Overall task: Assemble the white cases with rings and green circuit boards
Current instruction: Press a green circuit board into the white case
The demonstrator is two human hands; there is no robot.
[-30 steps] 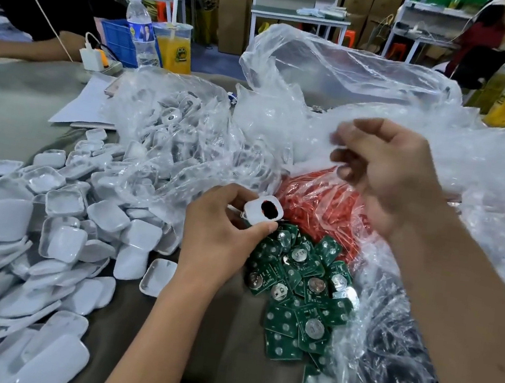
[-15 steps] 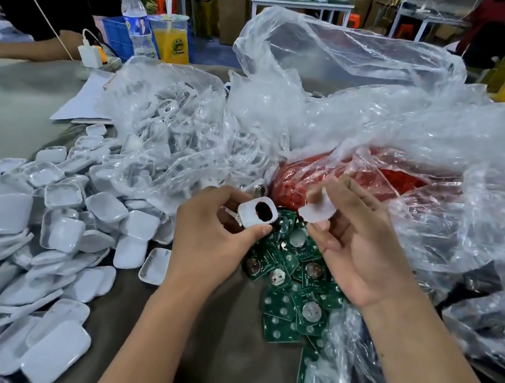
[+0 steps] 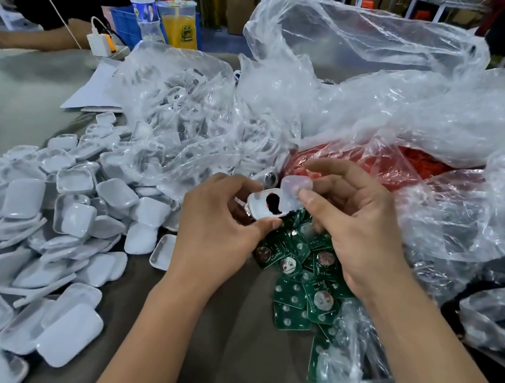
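Pinching a white case (image 3: 264,204) with a dark round opening in the left hand (image 3: 223,229), gripping a translucent cover piece (image 3: 295,191) in the right hand (image 3: 359,232), touching at the case's right edge, above the green circuit boards (image 3: 300,282) on the counter (image 3: 222,349).

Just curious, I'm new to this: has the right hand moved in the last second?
Yes. The right hand has come down from in front of the clear bags to just above the green circuit boards, now pinching a small translucent piece beside the left hand.
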